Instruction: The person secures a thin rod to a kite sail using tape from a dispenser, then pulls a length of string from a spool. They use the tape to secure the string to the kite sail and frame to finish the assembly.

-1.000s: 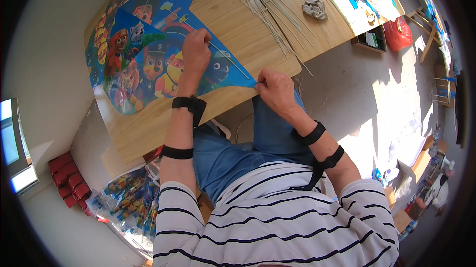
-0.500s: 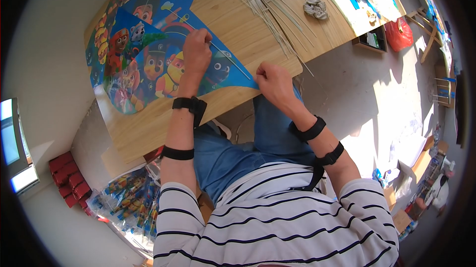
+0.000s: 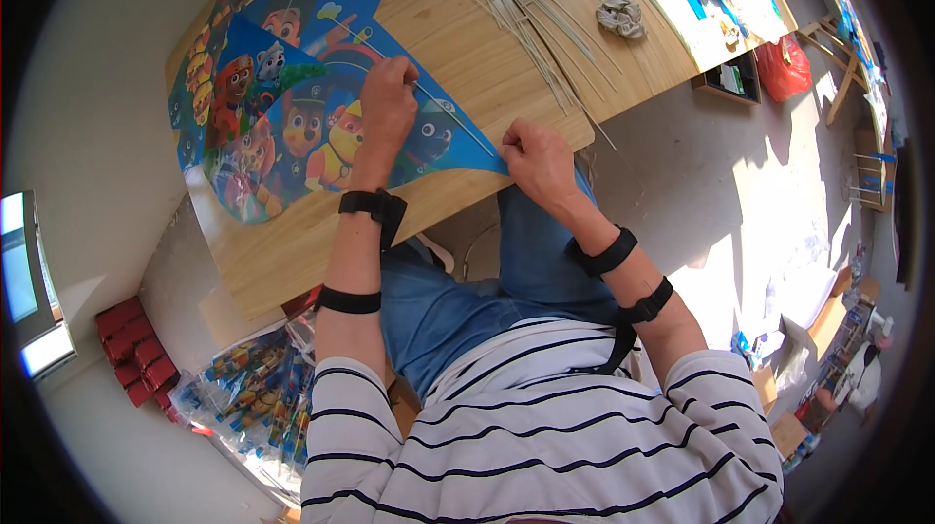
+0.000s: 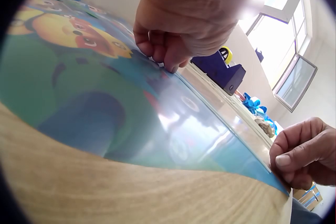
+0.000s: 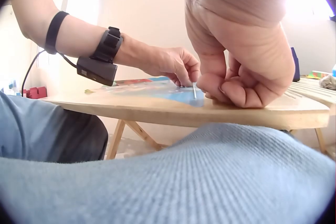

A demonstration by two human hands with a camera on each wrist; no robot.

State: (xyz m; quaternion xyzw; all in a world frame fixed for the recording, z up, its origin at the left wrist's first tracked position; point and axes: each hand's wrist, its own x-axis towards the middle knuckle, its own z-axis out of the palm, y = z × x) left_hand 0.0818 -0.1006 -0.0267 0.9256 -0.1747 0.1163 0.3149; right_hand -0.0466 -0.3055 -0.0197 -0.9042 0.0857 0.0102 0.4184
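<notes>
— Left hand (image 3: 387,100)?
— Reaching forward, arm nearly straight, two black straps on the forearm. Fingertips (image 4: 167,56) bunched and pointing down, pinching in a tight grip, knuckles raised.
— And the right hand (image 3: 539,162)?
— Closer to the body, elbow bent, forearm angled in from the right, also wearing two black straps. Fingers (image 5: 252,85) curled into a near fist, thumb (image 4: 294,160) pressed against the side of the index finger, grip closed at the near edge. Knuckles up, wrist slightly cocked.
— Distance between the two?
— Apart, left ahead and to the left of the right.
</notes>
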